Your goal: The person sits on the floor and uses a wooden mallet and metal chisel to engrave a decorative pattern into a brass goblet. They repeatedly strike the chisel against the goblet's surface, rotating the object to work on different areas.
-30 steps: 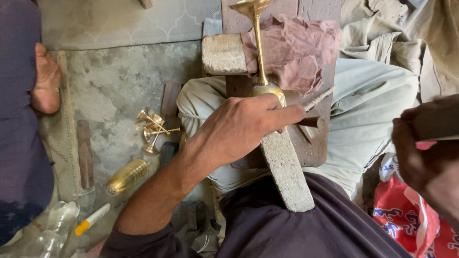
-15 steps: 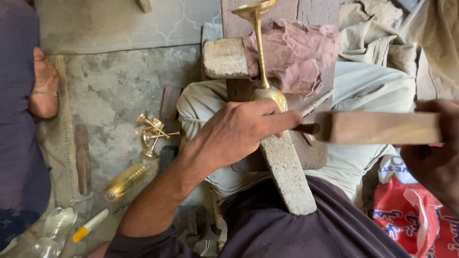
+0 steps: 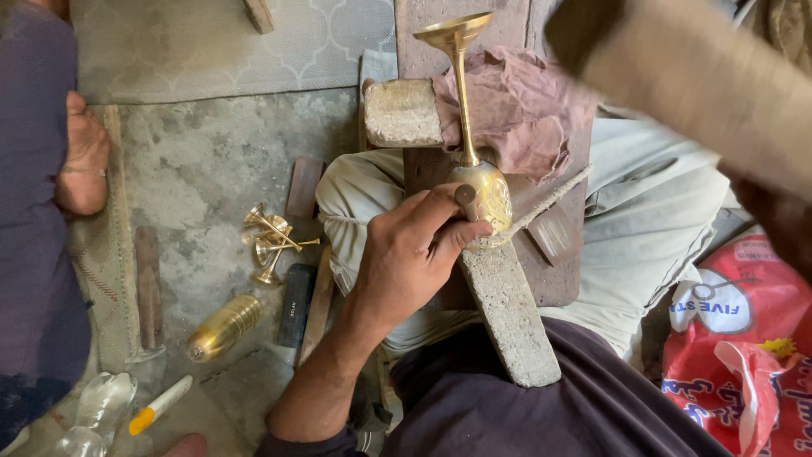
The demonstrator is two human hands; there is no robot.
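My left hand [image 3: 414, 254] grips the bowl of a brass goblet [image 3: 484, 193] that lies on its side on a long grey stone bar [image 3: 507, 313] across my lap. The goblet's stem and foot point away from me. A thin metal rod [image 3: 550, 199] rests against the bowl, running to the right. A wooden mallet [image 3: 702, 76] fills the upper right, blurred and close to the camera. My right hand [image 3: 774, 216] shows only as a dark blur under the mallet, closed around it.
A pink cloth [image 3: 524, 110] and a stone block [image 3: 402, 110] lie on the wooden board [image 3: 423, 34] under the goblet. Small brass goblet parts [image 3: 271, 241], a ribbed brass cylinder [image 3: 224, 326] and a marker [image 3: 161, 406] sit on the floor at left. Another person's foot [image 3: 80, 156] is far left; a red bag [image 3: 744, 338] at right.
The mallet has swung from low at the right edge up and toward the camera. My left hand and the goblet have stayed on the stone bar.
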